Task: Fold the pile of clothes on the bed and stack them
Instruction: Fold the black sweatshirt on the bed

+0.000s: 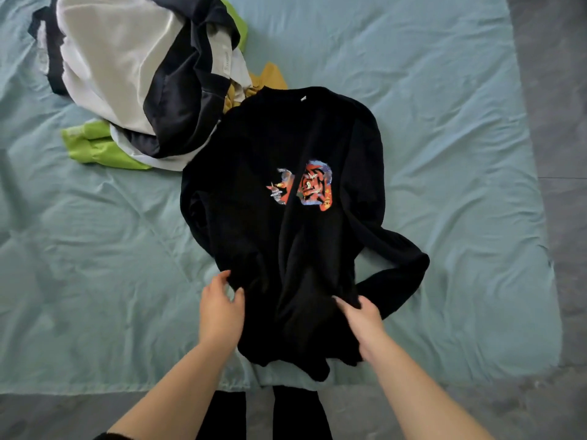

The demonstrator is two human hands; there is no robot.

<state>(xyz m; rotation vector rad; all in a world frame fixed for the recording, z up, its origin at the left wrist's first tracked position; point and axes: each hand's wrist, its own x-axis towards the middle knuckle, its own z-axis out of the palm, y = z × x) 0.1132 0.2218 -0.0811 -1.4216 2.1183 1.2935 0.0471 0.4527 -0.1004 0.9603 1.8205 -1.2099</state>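
Observation:
A black long-sleeved sweatshirt (270, 147) with a red and blue print on its chest lies lengthwise on the bed, collar away from me. It is creased down the middle, and one sleeve bends out to the right. My left hand (219, 309) pinches the fabric near the left side of the hem. My right hand (362, 322) grips the bunched fabric at the right side of the hem. A pile of unfolded clothes (136, 74), white, dark navy, lime green and mustard, sits at the back left, touching the sweatshirt's shoulder.
The bed (460, 106) is covered with a wrinkled pale teal sheet. Its near edge runs just below the sweatshirt's hem, and grey floor (559, 90) shows to the right and in front. My dark-trousered legs stand at the bed's near edge.

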